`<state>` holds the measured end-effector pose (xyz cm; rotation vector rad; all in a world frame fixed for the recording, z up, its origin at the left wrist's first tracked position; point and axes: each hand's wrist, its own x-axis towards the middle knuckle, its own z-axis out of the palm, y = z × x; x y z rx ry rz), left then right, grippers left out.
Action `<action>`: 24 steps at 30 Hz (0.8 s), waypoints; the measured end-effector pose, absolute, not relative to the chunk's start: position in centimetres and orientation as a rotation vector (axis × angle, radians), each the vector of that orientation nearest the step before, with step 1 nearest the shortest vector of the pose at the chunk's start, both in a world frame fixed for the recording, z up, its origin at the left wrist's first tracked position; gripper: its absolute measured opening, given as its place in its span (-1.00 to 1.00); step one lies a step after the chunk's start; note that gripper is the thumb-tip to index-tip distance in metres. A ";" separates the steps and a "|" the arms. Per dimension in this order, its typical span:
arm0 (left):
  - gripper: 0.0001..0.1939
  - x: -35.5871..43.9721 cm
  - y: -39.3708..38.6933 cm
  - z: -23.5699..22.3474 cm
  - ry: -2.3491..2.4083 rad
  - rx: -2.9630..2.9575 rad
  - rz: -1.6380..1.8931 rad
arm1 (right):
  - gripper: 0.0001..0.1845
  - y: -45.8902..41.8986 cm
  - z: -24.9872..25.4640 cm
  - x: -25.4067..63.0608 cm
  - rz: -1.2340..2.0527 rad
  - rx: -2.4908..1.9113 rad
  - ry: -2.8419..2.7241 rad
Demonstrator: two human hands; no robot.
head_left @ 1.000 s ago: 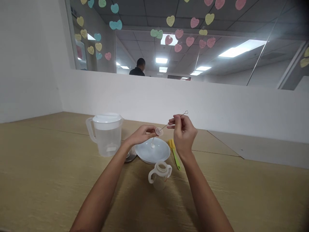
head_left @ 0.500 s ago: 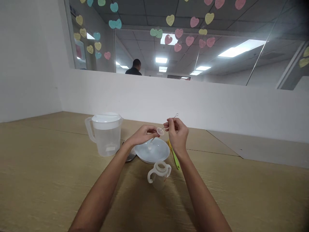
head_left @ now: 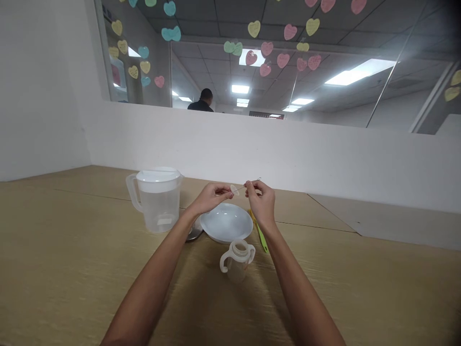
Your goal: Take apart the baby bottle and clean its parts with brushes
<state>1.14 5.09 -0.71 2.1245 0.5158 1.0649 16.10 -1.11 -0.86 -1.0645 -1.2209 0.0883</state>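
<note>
My left hand (head_left: 212, 198) pinches a small translucent silicone disc (head_left: 234, 190), now seen almost edge-on. My right hand (head_left: 261, 199) pinches a thin twisted-wire cleaner (head_left: 248, 184) with a small loop at its tip, and the wire reaches towards the disc. Whether it passes through the disc is too small to tell. Both hands hover above a shallow white bowl (head_left: 226, 222). Below them stand a two-handled plastic sippy cup body (head_left: 236, 262) and a green-and-yellow brush (head_left: 260, 235), partly hidden by my right hand and wrist.
A clear plastic jug with a white lid (head_left: 157, 199) stands left of the bowl, and a metal spoon (head_left: 194, 234) lies partly behind my left wrist. The wood-toned table ends at a low white wall. Beyond the glass above it stands a person (head_left: 203, 100).
My hands have drawn closer together and slightly lower. The disc has turned nearly edge-on, and the wire now lies flatter, with its tip nearer my right hand.
</note>
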 end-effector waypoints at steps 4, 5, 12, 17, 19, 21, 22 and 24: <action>-0.72 1.1 5.2 -0.8 0.521 2.120 1.078 | -0.68 -1.2 -1.0 15.8 0.107 -1.068 -1.229; -0.72 1.1 5.3 -0.8 0.524 2.120 1.081 | -0.68 -1.2 -1.0 15.8 0.111 -1.069 -1.230; -0.75 1.3 4.9 -0.7 0.534 2.121 1.042 | -0.70 -1.0 -1.1 15.8 0.109 -1.121 -1.265; -0.73 1.4 4.8 -0.7 0.521 2.108 1.039 | -0.70 -0.9 -1.3 15.5 0.090 -1.163 -1.310; -0.72 1.4 4.9 -0.8 0.534 2.108 1.028 | -0.70 -0.8 -1.4 15.3 0.070 -1.187 -1.333; -0.71 1.3 4.9 -0.8 0.576 2.117 1.017 | -0.69 -0.8 -1.4 15.2 0.039 -1.208 -1.353; -0.71 1.3 4.9 -0.8 0.598 2.125 1.016 | -0.69 -0.8 -1.3 15.2 0.028 -1.217 -1.357; -0.71 1.2 4.9 -0.8 0.631 2.145 1.023 | -0.70 -0.8 -1.2 15.4 0.023 -1.234 -1.349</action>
